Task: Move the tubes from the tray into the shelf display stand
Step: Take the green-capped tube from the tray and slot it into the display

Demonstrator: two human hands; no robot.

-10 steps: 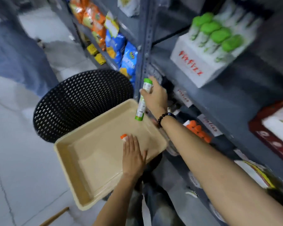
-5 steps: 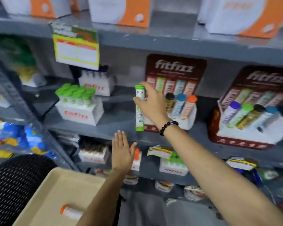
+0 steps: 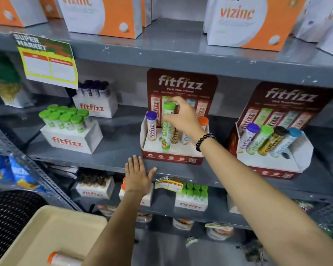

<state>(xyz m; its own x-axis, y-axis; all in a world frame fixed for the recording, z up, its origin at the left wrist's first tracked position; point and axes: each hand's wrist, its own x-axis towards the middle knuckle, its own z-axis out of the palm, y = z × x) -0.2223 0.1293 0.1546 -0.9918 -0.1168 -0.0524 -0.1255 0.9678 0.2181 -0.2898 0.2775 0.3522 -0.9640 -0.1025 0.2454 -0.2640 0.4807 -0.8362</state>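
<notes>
Right hand: your right hand (image 3: 183, 120) had its fingers (image 3: 178, 101) clamped round the cap end of the green-capped white tube (image 3: 167, 127), holding it upright so its base could drop straight into a hole.
Tube position: its bottom end sat at the white deck of the dark red cardboard display stand (image 3: 172, 150), between the purple-capped tube (image 3: 151, 126) and the gold tube; whether it was already seated, you could not tell.
Left hand: your left hand (image 3: 137, 176) was empty, fingers spread flat against the grey metal shelf (image 3: 112, 160) edge, likely to steady yourself.
Remaining: one orange-capped white tube (image 3: 61, 259) lay in the beige plastic tray (image 3: 46, 233), well apart from the stand.
</notes>
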